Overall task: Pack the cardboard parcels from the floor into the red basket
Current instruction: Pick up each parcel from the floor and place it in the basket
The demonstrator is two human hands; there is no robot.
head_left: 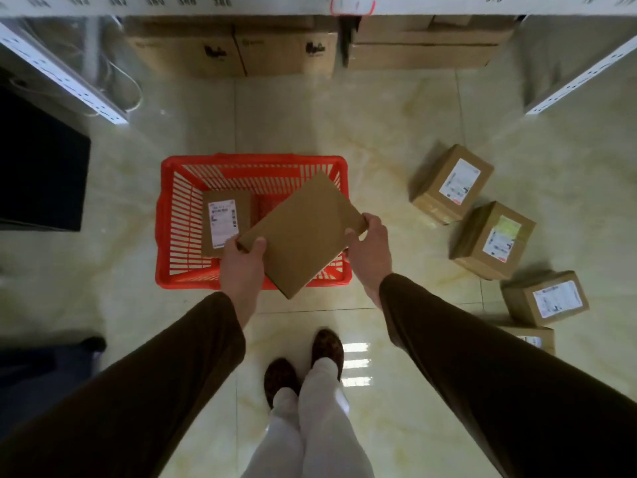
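A red plastic basket (pixel 165 215) stands on the tiled floor in front of me. One labelled cardboard parcel (pixel 225 220) lies inside it at the left. I hold a flat plain cardboard parcel (pixel 303 232) tilted above the basket's right half. My left hand (pixel 243 262) grips its near-left corner and my right hand (pixel 370 248) grips its right edge. Several more labelled parcels lie on the floor to the right: one (pixel 451 182), a second (pixel 493 239), a third (pixel 544 298), and another partly hidden by my right sleeve (pixel 532 339).
Large cardboard cartons (pixel 234 46) sit under the shelving at the back. Metal shelf uprights (pixel 69 81) flank both sides. A black object (pixel 41 167) stands at the left. My feet (pixel 303 363) are just behind the basket.
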